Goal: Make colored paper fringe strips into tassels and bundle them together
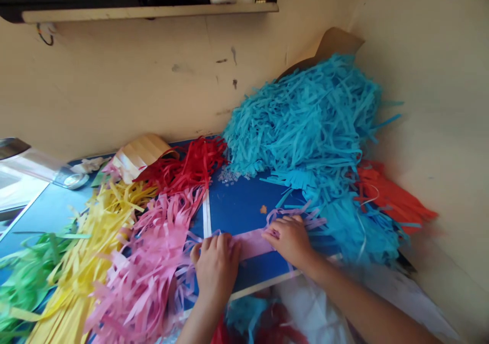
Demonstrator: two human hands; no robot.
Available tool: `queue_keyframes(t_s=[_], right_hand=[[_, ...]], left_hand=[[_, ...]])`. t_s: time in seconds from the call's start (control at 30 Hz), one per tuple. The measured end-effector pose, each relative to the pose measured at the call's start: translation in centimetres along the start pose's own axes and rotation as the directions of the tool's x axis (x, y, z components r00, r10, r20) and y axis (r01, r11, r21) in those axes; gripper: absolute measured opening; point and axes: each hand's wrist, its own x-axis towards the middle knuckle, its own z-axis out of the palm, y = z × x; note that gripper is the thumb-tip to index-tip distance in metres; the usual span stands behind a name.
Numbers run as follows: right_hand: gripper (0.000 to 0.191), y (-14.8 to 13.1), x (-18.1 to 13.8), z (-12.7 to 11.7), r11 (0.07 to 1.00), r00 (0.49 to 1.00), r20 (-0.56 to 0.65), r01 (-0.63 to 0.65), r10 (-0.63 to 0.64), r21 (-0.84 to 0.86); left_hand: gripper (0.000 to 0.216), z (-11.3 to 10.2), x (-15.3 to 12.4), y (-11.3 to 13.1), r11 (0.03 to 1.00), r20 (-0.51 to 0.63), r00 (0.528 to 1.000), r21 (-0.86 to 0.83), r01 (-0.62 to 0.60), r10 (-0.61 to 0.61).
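Left hand (216, 265) and right hand (290, 239) press flat, close-set fingers on one lilac fringed strip (252, 243) beside one blue pile (305, 120).

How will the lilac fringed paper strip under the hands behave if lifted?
The lilac fringed paper strip looks thin and lies flat, so it would likely droop limply. Its fringe splays loosely, so it may tangle or tear. It is probably very light: the left hand and right hand pin it down.
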Motion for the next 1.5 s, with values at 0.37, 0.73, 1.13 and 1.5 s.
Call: queue_keyframes(t_s=[0.37, 0.73, 1.13, 1.5], right_hand=[[0.025, -1.2, -1.9, -2.2, 0.845, 0.816, 0.230, 0.529, -0.531, 0.075], [0.034, 0.2, -0.1, -2.0, 0.903, 0.881, 0.214, 0.389, -0.422, 0.182], [0.023, 1.0, 2.1, -1.0, 0.986, 0.959, 0.231, 0.160, -0.165, 0.038], [0.027, 0.7, 2.5, -0.4, 0.987, 0.966, 0.219, 0.152, -0.136, -0.055]], left_hand=[[0.010, -2.5, 1.1, 0.5, 0.887, 0.232, 0.856, -0.161, -0.434, 0.461], [0.018, -1.6, 1.1, -1.0, 0.942, 0.116, 0.953, -0.226, -0.250, 0.281], [0.034, -0.6, 2.2, -2.6, 0.957, 0.177, 0.968, -0.260, -0.129, 0.179], [0.034, -0.6, 2.9, -1.9, 0.983, 0.214, 0.969, -0.159, -0.090, 0.124]])
